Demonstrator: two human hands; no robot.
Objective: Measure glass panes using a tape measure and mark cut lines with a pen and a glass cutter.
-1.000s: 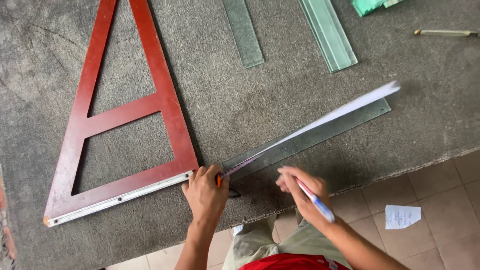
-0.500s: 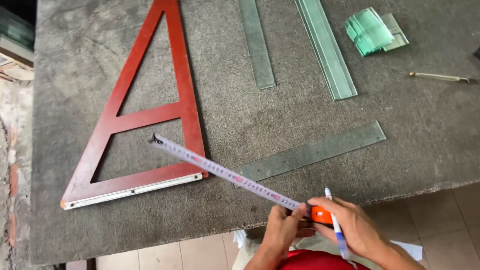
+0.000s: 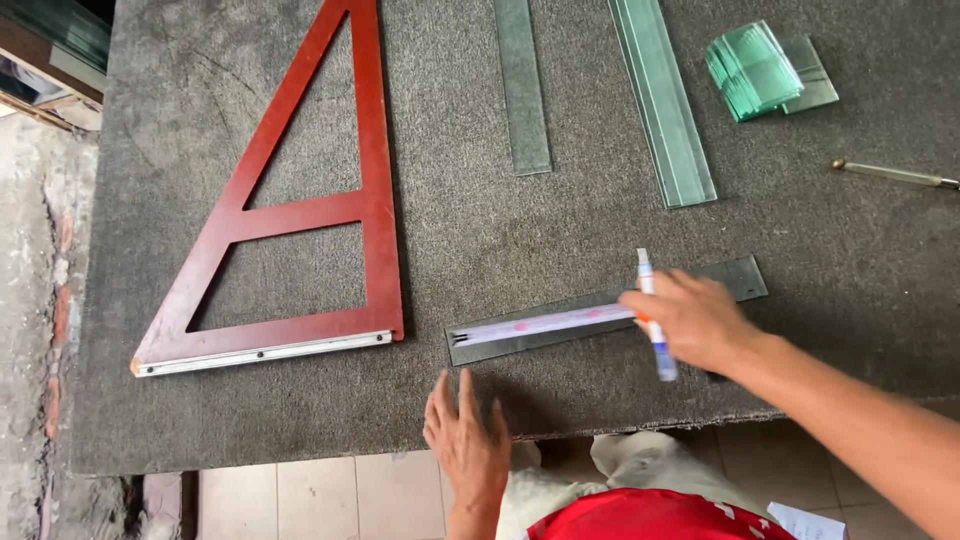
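Carpeted table [image 3: 300,420], glass strip [image 3: 740,275] half-hidden

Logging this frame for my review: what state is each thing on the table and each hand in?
Tape measure: extended, lying along the glass strip.
Glass strip: flat on the table, near its front edge.
Marker pen: held in the right hand.
Left hand: open, flat at the table edge, holding nothing.
Red triangular square: flat, untouched.
Stack of glass pieces: piled, fanned.
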